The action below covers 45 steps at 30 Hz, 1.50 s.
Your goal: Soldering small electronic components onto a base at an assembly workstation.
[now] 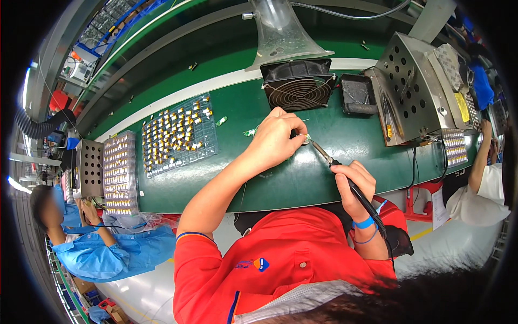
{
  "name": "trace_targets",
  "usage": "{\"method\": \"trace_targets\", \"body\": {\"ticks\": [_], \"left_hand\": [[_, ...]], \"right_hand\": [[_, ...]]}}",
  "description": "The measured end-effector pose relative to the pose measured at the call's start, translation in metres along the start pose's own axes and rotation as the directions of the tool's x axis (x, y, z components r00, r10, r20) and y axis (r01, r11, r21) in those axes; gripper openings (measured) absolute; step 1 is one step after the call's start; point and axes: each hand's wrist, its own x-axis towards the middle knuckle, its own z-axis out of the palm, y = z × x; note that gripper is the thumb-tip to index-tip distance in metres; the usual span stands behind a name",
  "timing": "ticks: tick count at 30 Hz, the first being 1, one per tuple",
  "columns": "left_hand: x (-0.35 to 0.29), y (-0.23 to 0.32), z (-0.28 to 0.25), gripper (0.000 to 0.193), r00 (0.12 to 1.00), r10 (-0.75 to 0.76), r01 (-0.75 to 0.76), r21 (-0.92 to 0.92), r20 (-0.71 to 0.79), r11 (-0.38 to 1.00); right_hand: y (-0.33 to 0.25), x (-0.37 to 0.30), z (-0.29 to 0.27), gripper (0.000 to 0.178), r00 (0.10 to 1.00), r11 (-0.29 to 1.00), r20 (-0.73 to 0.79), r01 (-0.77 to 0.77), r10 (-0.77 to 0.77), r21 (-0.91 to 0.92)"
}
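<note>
My right hand [354, 186] is closed round the dark handle of a soldering iron [324, 155], whose metal tip points up and left. That tip meets a small pale-green part [307, 139] pinched between the thumb and fingers of my left hand [276, 139]. Most of the part is hidden by my fingers. A thin wire sticks out to the right above my left hand. Just left of that hand lies a small green circuit board [249, 132], and another board [222, 121] lies beside a clear tray [208, 143] full of small white-and-yellow parts.
A black fan [299, 86] stands under a clear exhaust hood [280, 32]. Right of it are a black box [358, 94] and a perforated metal housing [402, 89]. More filled trays [120, 167] sit at the left. Co-workers [108, 251] sit on both sides. A conveyor [226, 65] runs behind.
</note>
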Motion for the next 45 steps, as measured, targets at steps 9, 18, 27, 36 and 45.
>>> {"method": "trace_targets", "body": {"ticks": [9, 18, 27, 36, 45], "left_hand": [[0.000, 0.000, 0.000, 0.008, 1.000, 0.000, 0.000, 0.013, -0.002, 1.000], [-0.001, -0.002, 0.002, 0.007, 1.000, 0.017, -0.017, 0.010, -0.003, 1.000], [-0.006, -0.009, 0.007, 0.007, 0.998, 0.041, -0.041, -0.014, -0.051, 0.999], [-0.009, -0.008, 0.010, 0.010, 0.992, 0.093, -0.093, 0.009, -0.086, 0.996], [-0.011, -0.006, 0.012, 0.009, 0.988, 0.114, -0.108, 0.061, -0.105, 0.992]], "right_hand": [[0.000, 0.000, -0.001, 0.012, 1.000, 1.000, -0.009, 0.007, -0.007, 0.005], [0.006, 0.026, -0.031, 0.016, 0.982, 0.981, -0.186, -0.036, -0.001, -0.193], [0.003, 0.012, -0.013, 0.019, 0.991, 0.995, -0.098, -0.096, 0.091, -0.041], [-0.003, 0.001, -0.001, 0.013, 1.000, 1.000, -0.005, -0.028, 0.028, 0.010], [-0.002, 0.000, 0.000, 0.012, 1.000, 1.000, 0.006, -0.029, 0.029, -0.001]]}}
